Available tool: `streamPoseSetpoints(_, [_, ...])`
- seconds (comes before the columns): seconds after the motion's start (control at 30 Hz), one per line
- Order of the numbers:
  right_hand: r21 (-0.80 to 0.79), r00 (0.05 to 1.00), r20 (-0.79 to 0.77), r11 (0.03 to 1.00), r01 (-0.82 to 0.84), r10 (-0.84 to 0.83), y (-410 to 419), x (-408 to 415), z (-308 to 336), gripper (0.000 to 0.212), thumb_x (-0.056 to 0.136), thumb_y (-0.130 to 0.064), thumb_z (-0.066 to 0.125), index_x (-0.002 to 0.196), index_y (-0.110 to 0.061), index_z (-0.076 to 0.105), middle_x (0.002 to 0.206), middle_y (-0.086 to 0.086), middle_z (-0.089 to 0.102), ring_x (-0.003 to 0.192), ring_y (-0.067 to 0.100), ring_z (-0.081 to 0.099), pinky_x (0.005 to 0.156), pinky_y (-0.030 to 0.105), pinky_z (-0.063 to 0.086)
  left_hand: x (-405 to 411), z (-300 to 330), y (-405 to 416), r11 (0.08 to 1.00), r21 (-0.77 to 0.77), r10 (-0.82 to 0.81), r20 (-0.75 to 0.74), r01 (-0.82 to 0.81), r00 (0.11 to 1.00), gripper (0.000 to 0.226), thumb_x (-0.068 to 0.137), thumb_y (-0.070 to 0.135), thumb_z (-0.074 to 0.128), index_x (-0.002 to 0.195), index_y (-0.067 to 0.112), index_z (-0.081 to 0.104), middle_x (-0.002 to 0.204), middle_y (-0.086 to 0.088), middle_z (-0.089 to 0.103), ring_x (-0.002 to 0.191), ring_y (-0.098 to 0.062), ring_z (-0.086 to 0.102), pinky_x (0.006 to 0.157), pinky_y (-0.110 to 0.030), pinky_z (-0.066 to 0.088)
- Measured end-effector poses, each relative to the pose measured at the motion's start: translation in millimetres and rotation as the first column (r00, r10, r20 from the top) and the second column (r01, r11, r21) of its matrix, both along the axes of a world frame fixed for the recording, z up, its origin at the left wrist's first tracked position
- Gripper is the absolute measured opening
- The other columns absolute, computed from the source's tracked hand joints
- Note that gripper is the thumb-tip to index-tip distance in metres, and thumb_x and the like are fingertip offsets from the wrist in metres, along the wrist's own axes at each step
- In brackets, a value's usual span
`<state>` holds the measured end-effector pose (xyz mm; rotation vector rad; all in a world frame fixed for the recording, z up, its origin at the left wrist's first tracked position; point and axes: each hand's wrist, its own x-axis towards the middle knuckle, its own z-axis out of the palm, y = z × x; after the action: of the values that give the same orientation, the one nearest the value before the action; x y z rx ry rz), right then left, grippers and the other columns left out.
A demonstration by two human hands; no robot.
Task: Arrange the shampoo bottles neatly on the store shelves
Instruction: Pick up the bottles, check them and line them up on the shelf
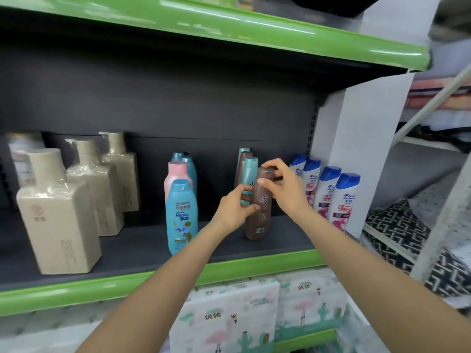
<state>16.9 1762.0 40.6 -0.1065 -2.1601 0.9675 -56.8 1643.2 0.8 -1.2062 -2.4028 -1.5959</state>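
Note:
A brown shampoo bottle [259, 220] stands upright on the dark shelf [142, 250] at the front of a short row. My left hand [233, 208] pinches its middle from the left. My right hand [283, 189] grips its cap and upper part from the right. Behind it stand a teal bottle [251, 169] and another brown one. To the left is a row with a blue Rejoice bottle [181, 217] in front and a pink bottle [177, 174] behind it. To the right runs a row of white bottles with blue caps [342, 200].
Several large beige pump bottles [58, 215] wrapped in film stand at the left of the shelf. A green shelf edge [76, 289] runs along the front, with patterned tissue packs [229, 317] below. A white upright panel [356, 149] bounds the shelf on the right.

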Motion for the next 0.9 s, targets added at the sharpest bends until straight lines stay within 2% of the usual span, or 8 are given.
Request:
streamPoseSetpoints(0.13, [-0.217, 0.998, -0.066, 0.976, -0.033, 0.019, 0.3, 15.8, 0.5, 0.022, 0.087, -0.009, 0.063, 0.104, -0.022, 0.056, 0.093, -0.01, 0.059, 0.089, 0.012, 0.06, 0.073, 0.031, 0.054, 4.4, 0.4, -2.6, 0.999, -0.029, -0.047, -0.041, 0.046, 0.998, 0.046, 0.082, 0.014, 0.071, 0.124, 0.017, 0.052, 0.11, -0.002, 0.061, 0.089, -0.014, 0.06, 0.075, -0.019, 0.048])
streamPoseSetpoints(0.27, [-0.499, 0.988, -0.15, 0.859, -0.117, 0.047, 9.4, 39.7, 5.7, 0.021, 0.089, -0.009, 0.061, 0.103, -0.023, 0.055, 0.105, 0.007, 0.06, 0.09, 0.016, 0.06, 0.06, 0.023, 0.054, 6.5, 2.4, -13.8, 0.991, -0.08, -0.109, -0.079, 0.103, 0.991, 0.051, 0.079, 0.022, 0.074, 0.125, 0.026, 0.053, 0.111, 0.0, 0.061, 0.095, -0.016, 0.061, 0.086, -0.026, 0.048])
streamPoseSetpoints(0.43, [-0.705, 0.974, -0.218, 0.68, -0.202, 0.063, 23.1, 64.6, -0.1, 0.02, 0.091, -0.008, 0.058, 0.107, -0.018, 0.055, 0.117, 0.018, 0.061, 0.105, 0.03, 0.064, 0.085, 0.047, 0.055, 15.1, -5.2, -34.1, 0.961, -0.188, -0.22, -0.076, 0.203, 0.973, 0.052, 0.078, 0.031, 0.074, 0.125, 0.036, 0.051, 0.111, 0.004, 0.065, 0.1, -0.011, 0.063, 0.095, -0.035, 0.049])
streamPoseSetpoints(0.53, [-0.767, 0.955, -0.278, 0.575, -0.285, 0.102, 27.7, 74.3, -5.1, 0.019, 0.092, -0.007, 0.055, 0.109, -0.017, 0.053, 0.121, 0.018, 0.06, 0.106, 0.031, 0.064, 0.085, 0.043, 0.055, 25.5, -3.1, -42.0, 0.971, -0.165, -0.191, -0.103, 0.173, 0.976, 0.049, 0.078, 0.034, 0.073, 0.124, 0.033, 0.055, 0.111, 0.006, 0.066, 0.097, -0.004, 0.063, 0.093, -0.028, 0.049])
streamPoseSetpoints(0.63, [-0.791, 0.921, -0.361, 0.475, -0.386, 0.148, 28.1, 79.7, -7.2, 0.02, 0.094, -0.006, 0.052, 0.111, -0.017, 0.053, 0.121, 0.016, 0.06, 0.107, 0.03, 0.063, 0.086, 0.043, 0.055, 37.8, 2.0, -46.7, 0.987, -0.129, -0.123, -0.235, 0.094, 0.964, 0.05, 0.077, 0.032, 0.074, 0.123, 0.033, 0.057, 0.108, 0.009, 0.065, 0.091, 0.002, 0.06, 0.081, -0.005, 0.043])
streamPoseSetpoints(0.7, [-0.794, 0.917, -0.361, 0.461, -0.397, 0.168, 28.2, 80.8, -9.0, 0.023, 0.094, -0.006, 0.052, 0.116, -0.015, 0.052, 0.125, 0.017, 0.058, 0.109, 0.031, 0.063, 0.087, 0.042, 0.055, 42.1, 2.4, -50.3, 0.993, -0.112, -0.066, -0.341, 0.029, 0.938, 0.051, 0.077, 0.03, 0.074, 0.125, 0.03, 0.057, 0.106, 0.007, 0.065, 0.092, -0.003, 0.059, 0.082, -0.006, 0.042])
streamPoseSetpoints(0.8, [-0.797, 0.948, -0.274, 0.513, -0.318, 0.162, 31.1, 85.8, -11.9, 0.021, 0.093, -0.014, 0.057, 0.113, -0.012, 0.051, 0.129, 0.017, 0.055, 0.106, 0.03, 0.064, 0.085, 0.039, 0.056, 45.1, -0.5, -54.2, 0.993, -0.09, 0.027, -0.486, -0.081, 0.873, 0.053, 0.079, 0.028, 0.073, 0.129, 0.027, 0.056, 0.104, 0.004, 0.061, 0.096, -0.011, 0.056, 0.089, -0.022, 0.044])
streamPoseSetpoints(0.9, [-0.811, 0.97, -0.193, 0.532, -0.244, 0.151, 33.7, 91.2, -15.9, 0.015, 0.092, -0.017, 0.058, 0.105, -0.013, 0.052, 0.118, 0.014, 0.058, 0.099, 0.032, 0.066, 0.083, 0.037, 0.057, 49.1, -3.3, -57.6, 0.983, -0.068, 0.095, -0.618, -0.173, 0.781, 0.054, 0.079, 0.025, 0.073, 0.13, 0.025, 0.055, 0.11, 0.003, 0.057, 0.101, -0.014, 0.051, 0.091, -0.02, 0.035])
